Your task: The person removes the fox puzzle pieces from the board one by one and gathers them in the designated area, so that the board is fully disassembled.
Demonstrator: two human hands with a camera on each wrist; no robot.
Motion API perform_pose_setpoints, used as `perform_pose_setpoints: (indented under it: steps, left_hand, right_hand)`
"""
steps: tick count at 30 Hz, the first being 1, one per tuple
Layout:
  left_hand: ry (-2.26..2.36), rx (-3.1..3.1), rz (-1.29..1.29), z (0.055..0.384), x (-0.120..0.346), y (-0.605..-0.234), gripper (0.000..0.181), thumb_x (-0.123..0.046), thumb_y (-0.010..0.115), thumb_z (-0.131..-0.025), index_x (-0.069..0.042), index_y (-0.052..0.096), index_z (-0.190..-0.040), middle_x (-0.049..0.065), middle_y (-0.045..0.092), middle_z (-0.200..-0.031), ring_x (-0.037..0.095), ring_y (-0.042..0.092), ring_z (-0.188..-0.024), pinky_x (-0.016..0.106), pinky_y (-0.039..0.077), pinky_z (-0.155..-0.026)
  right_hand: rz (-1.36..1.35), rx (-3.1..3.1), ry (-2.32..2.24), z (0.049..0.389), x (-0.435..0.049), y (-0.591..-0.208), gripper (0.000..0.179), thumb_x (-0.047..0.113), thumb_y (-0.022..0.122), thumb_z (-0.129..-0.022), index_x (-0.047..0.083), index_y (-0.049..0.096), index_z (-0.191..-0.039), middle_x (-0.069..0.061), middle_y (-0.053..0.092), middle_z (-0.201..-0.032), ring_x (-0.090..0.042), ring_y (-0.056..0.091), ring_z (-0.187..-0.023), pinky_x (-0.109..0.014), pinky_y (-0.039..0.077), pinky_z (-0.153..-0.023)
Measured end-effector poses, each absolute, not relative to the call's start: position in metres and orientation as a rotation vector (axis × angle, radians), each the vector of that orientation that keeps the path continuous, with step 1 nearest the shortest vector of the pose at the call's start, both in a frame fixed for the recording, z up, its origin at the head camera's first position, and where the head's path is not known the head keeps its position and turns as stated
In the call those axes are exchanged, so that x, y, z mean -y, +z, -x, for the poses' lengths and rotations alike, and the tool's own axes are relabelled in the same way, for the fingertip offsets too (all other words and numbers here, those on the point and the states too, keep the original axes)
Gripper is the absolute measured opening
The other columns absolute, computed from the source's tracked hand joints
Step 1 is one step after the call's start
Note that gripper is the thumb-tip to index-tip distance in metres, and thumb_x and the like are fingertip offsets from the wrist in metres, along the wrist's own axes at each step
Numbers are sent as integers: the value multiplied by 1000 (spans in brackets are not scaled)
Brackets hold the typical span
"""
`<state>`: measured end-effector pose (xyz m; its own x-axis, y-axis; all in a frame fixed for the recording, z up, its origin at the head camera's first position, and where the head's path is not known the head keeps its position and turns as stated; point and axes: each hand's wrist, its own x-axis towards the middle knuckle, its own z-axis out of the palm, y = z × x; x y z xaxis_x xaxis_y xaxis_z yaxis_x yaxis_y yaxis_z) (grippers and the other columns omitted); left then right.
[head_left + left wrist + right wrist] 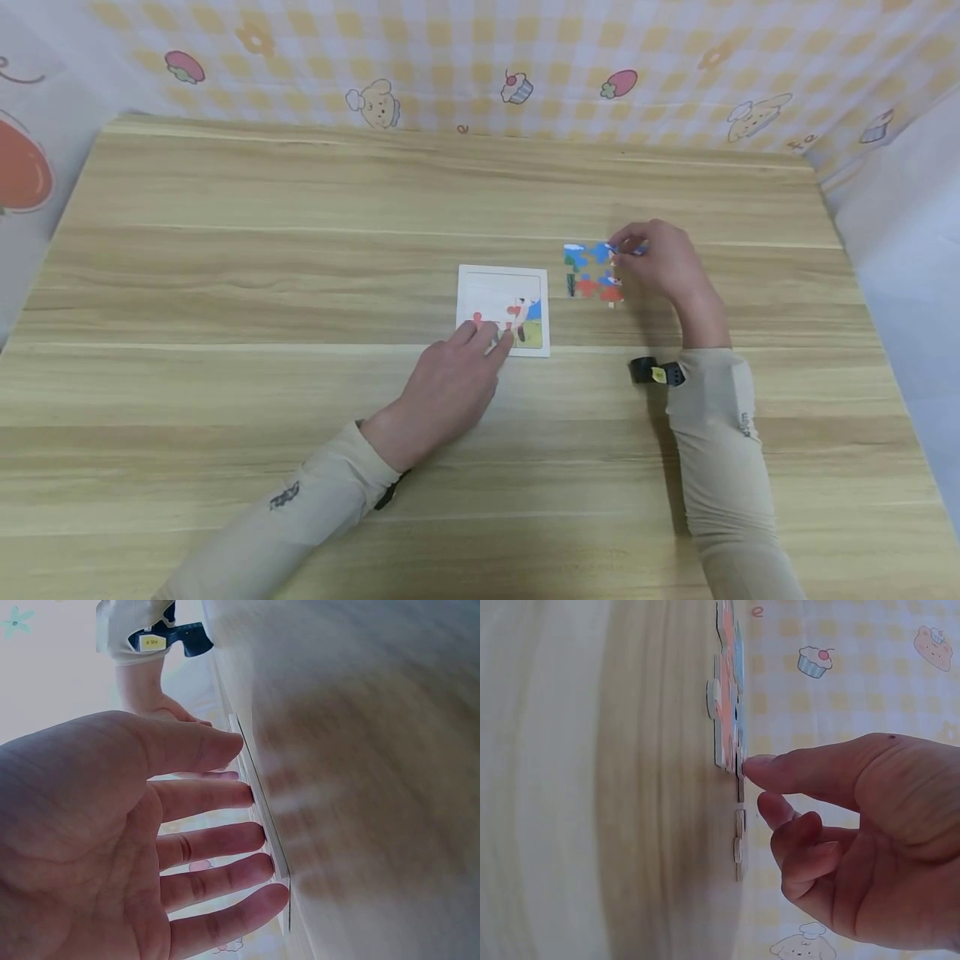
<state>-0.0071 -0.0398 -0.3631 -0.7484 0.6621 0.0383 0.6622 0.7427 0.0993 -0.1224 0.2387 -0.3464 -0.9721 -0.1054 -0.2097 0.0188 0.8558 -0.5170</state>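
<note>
A square white puzzle board [504, 270] lies on the table, partly filled at its lower right with pieces showing a figure, blue and yellow-green. My left hand [453, 387] rests its fingertips on the board's lower edge, fingers straight and covering part of it. To the right lies a group of loose puzzle pieces [586, 286], blue and red. My right hand [660, 260] is at this group's upper right, thumb and index finger pinching a small puzzle piece [740, 780] at its edge. The other fingers are curled in; a blue piece [640, 249] shows beneath the hand.
The wooden table [225, 292] reaches to a cloth backdrop [450, 67] with yellow checks and cartoon prints. Each wrist wears a dark strap; the right one carries a black camera [642, 370] close above the tabletop.
</note>
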Motion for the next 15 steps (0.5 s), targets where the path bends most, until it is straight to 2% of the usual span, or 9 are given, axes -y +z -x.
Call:
perform_pose_setpoints:
  steps: [15]
  left_hand:
    - [-152, 2911, 1132, 7, 39, -363, 40, -15, 56, -86, -6, 59, -125, 8, 54, -101, 18, 44, -79, 18, 29, -40]
  right_hand:
    - [112, -2790, -792, 124, -241, -350, 23, 4, 55, -89, 0, 61, -111, -19, 58, -104, -33, 51, -93, -44, 42, -74]
